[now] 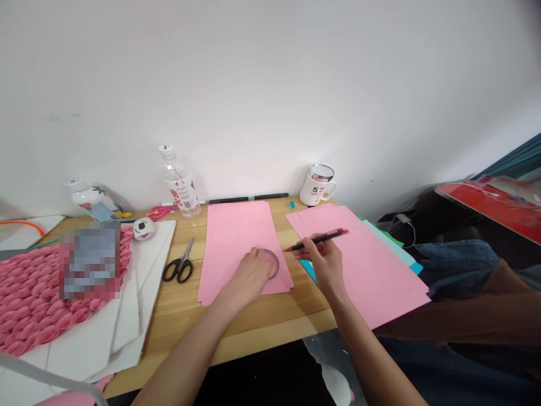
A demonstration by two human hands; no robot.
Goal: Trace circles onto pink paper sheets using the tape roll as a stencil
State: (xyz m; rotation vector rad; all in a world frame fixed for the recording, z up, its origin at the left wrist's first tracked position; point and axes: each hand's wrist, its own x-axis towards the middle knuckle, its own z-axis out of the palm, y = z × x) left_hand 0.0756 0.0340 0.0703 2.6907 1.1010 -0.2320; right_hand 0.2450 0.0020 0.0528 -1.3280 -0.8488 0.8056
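Note:
My left hand rests on the pink sheets in the middle of the desk. Its fingers are curled onto a round clear disc with a grey rim, which lies flat near the sheets' right edge. Two thin circle outlines show on the paper to the left, one partly behind the hand. Between the fingers of my right hand is a black pen with a red tip. The pen points left toward the disc, just right of the paper, apparently raised above the desk.
Black-handled scissors lie left of the sheets. A clear bottle, a long black pen and a white mug line the wall. More pink sheets lie right. White boards carry a pink woven mat.

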